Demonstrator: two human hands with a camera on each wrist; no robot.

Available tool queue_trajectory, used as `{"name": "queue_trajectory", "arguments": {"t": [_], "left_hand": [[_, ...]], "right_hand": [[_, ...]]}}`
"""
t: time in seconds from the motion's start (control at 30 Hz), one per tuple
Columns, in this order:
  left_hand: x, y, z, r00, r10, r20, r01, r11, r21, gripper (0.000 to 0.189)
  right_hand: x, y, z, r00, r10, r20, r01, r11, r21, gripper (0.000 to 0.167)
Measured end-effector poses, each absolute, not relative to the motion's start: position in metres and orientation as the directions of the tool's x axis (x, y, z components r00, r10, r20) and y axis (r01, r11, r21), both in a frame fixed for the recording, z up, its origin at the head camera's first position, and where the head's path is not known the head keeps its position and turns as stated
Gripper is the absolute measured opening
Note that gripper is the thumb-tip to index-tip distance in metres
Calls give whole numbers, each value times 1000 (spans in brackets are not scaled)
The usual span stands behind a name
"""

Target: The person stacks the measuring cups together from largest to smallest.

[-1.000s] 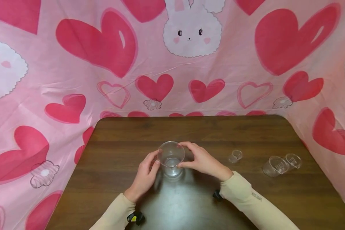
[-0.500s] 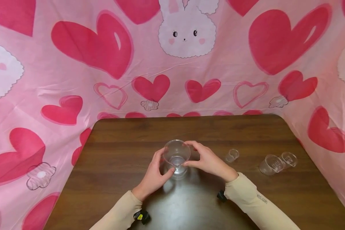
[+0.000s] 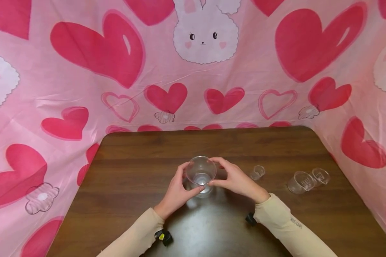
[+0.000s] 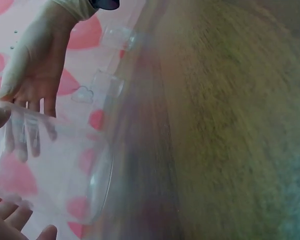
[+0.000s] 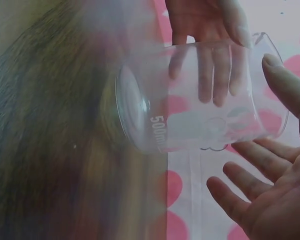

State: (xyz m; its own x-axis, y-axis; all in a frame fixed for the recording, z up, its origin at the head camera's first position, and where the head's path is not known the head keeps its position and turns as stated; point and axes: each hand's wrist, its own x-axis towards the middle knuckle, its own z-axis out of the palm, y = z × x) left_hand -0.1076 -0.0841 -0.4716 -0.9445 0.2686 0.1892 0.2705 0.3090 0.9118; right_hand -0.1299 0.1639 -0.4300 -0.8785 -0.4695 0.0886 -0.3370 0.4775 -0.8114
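Observation:
A clear glass beaker point(image 3: 201, 167) stands upright at the middle of the table, between my two hands. A "500ml" marking shows on the beaker point(image 5: 185, 110) in the right wrist view. My left hand point(image 3: 177, 191) grips its left side, with the thumb across the front and the fingers round the far left. From the right, my right hand point(image 3: 236, 178) holds the rim area between thumb and fingers. In the left wrist view, the fingers of my right hand point(image 4: 37, 65) show through the glass. Whether the base touches the table cannot be told.
To the right lie more clear beakers on the brown wooden table point(image 3: 141, 150): a small beaker point(image 3: 258, 172), a larger beaker point(image 3: 297, 184) and a medium beaker point(image 3: 321, 176) close beside it. Pink heart-patterned cloth point(image 3: 193, 75) hangs behind and at both sides.
The beaker and both hands have shifted slightly rightward. My left thumb has moved from the beaker's left side round to its front. The head view has turned a little to the right.

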Motion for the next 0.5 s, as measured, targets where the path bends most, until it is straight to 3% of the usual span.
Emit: {"name": "queue_trajectory", "arguments": {"t": [0.5], "left_hand": [[-112, -75, -480, -924, 320, 209, 322, 356, 877, 92]], "right_hand": [[-130, 178, -441, -865, -496, 76, -337, 462, -820, 77]]}}
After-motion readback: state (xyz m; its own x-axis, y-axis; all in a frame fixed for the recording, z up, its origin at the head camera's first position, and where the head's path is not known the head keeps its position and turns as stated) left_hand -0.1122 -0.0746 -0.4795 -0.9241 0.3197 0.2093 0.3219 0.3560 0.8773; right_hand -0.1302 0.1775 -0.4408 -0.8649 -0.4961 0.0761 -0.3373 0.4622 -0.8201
